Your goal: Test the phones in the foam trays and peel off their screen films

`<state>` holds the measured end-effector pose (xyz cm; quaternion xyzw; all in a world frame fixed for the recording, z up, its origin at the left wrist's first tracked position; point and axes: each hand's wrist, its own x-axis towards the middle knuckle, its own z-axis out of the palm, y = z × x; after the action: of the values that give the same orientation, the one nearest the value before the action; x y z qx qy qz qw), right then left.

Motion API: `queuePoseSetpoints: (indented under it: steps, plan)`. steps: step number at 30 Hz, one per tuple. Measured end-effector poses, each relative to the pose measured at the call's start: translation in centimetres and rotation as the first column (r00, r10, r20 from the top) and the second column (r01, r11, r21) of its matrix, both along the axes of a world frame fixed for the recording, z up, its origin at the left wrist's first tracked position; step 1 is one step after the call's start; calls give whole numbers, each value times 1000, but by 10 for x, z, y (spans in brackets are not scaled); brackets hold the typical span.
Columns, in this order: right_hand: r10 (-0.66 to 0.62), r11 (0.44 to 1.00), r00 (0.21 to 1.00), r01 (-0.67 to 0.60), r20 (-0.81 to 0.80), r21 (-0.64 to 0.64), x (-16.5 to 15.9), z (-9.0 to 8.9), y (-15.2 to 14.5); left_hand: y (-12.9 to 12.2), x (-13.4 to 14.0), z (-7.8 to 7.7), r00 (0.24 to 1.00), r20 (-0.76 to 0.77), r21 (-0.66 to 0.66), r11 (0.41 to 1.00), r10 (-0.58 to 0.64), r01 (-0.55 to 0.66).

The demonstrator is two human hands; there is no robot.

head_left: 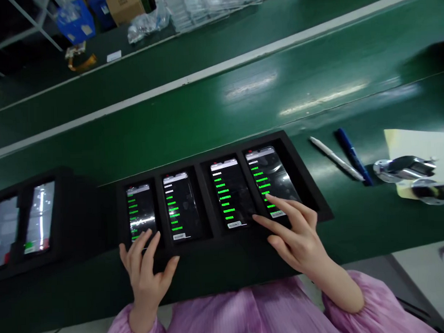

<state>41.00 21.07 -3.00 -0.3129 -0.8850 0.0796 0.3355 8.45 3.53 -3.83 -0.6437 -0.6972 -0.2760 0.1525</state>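
Four slots would be too exact to count here, so several smartphones lie face up in a black foam tray [203,186], their dark screens listing green lines. My left hand [143,266] is open, fingers spread over the lower end of the leftmost smartphone [141,205] in that tray. Beside it lies another smartphone [185,199]. My right hand [297,232] is open with nothing in it. Its forefinger reaches onto the rightmost smartphone [271,172], and another finger points at the lower right edge of the neighbouring smartphone [232,188]; contact is hard to tell.
To the left, a second black tray [59,211] holds smartphones with light screens. A white pen [334,157], a blue marker [352,154], metal-looking gadgets [407,168] and yellowish paper [425,140] lie right. Behind are a blue bin [74,23] and a cardboard box [125,7].
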Motion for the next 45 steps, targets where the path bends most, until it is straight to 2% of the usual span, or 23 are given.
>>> queuePoseSetpoints:
  steps: [2, 5, 8, 12, 17, 25, 31, 35, 40, 45]
  plan:
    - [26, 1000, 999, -27, 37, 11, -9, 0, 1, -1, 0, 2, 1000, 5, 16, 999, -29, 29]
    - [25, 998, 996, -30, 81, 55, -11, 1, 4, -2, 1, 3, 1000, -15, -44, 999, -12, 11]
    - [55, 993, 998, -51, -27, 107, -6, 1, 6, 0, 2, 3, 999, -42, -123, 992, 21, -26]
    - [32, 988, 992, -13, -125, 154, -6, -4, 10, 5, 7, 7, 998, -49, -178, 983, 42, -50]
    - [-12, 994, 987, 30, -163, 109, -13, -14, 14, 11, 17, 13, 1000, -26, -175, 984, 6, -11]
    - [-76, 991, 977, 97, -197, 95, -14, -23, 14, 17, 22, 13, 1000, 12, -178, 984, 20, -17]
    - [-78, 985, 977, 106, -197, 139, -16, -22, 15, 36, 24, 19, 990, 44, -355, 928, 135, -110]
    - [-69, 987, 978, 95, -196, 129, -15, -24, 15, 36, 18, 20, 990, 99, -270, 960, 99, -69]
    - [-81, 984, 978, 110, -190, 143, -16, -24, 15, 22, 17, 20, 997, 74, -140, 990, 20, -10]
    - [-92, 983, 976, 121, -198, 141, -11, -29, 16, 11, 16, 20, 998, 31, -219, 975, 49, -41]
